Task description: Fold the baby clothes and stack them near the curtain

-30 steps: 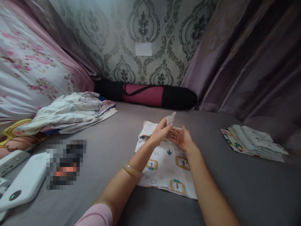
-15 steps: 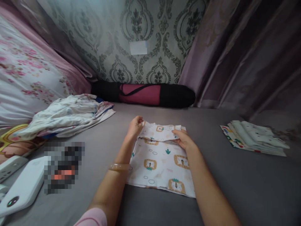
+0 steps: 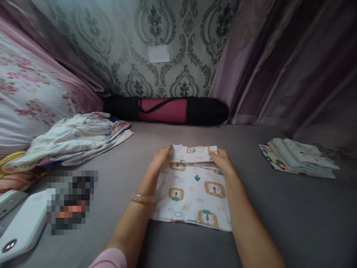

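Observation:
A white cloth (image 3: pixel 189 197) printed with lion faces and green leaves lies in front of me. Its far edge is turned over towards me in a flap across the top. My left hand (image 3: pixel 163 156) grips the flap's left end, with the fingertips partly hidden. At the right end my right hand (image 3: pixel 223 160) pinches the flap, its thumb over the printed side. A translucent bangle (image 3: pixel 142 198) circles my left wrist.
On the grey sheet (image 3: pixel 111 208), a folded cloth stack (image 3: pixel 302 158) lies right and a crumpled cloth pile (image 3: pixel 75 134) left. A white power bank (image 3: pixel 28 223) lies beside a blurred-out patch near left. A black-and-pink long bag (image 3: pixel 163 111) rests against the wall.
My right hand has shifted slightly outward and up to the flap's right end. My left hand has come a little nearer, and the flap looks straighter. The view has shifted slightly.

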The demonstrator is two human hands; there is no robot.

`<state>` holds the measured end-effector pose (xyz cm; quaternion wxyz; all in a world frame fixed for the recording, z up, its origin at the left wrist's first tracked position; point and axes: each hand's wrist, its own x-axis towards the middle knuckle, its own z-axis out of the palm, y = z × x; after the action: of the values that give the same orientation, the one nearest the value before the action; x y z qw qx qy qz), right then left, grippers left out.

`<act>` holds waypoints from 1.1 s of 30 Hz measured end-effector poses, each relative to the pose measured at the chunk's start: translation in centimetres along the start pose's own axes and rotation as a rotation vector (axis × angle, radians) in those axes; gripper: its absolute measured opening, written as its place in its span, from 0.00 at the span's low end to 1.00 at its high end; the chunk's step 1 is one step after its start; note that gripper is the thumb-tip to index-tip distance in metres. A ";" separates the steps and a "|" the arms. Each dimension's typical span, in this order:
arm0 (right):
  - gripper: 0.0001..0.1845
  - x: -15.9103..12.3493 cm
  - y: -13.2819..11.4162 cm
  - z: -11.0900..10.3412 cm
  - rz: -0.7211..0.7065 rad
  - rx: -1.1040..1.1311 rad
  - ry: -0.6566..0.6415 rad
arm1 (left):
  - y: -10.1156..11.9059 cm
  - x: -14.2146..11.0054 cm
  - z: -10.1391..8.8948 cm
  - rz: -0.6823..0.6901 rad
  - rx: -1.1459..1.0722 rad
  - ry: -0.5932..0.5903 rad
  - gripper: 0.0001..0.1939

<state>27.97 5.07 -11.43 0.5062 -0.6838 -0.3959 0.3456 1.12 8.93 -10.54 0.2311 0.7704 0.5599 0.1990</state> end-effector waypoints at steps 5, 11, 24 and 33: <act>0.10 0.1 0.1 -0.8 -0.088 -0.433 0.069 | 1.6 -0.6 -0.7 -0.090 0.257 -0.170 0.32; 0.14 -0.9 -0.8 -1.3 -0.129 -0.816 0.105 | 1.0 -0.3 -0.5 -0.096 0.234 -0.160 0.31; 0.20 -3.7 -3.5 -0.6 -0.213 -1.005 0.143 | 1.8 -0.5 -0.9 -0.013 0.168 0.005 0.20; 0.27 -5.9 -5.0 8.2 -0.453 -1.054 -0.319 | 3.4 -0.6 1.0 0.173 0.282 0.084 0.20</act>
<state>17.18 4.07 -8.26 0.0940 -0.6810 -0.7212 0.0847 4.13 7.29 -9.46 0.0791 0.8314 0.5232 0.1697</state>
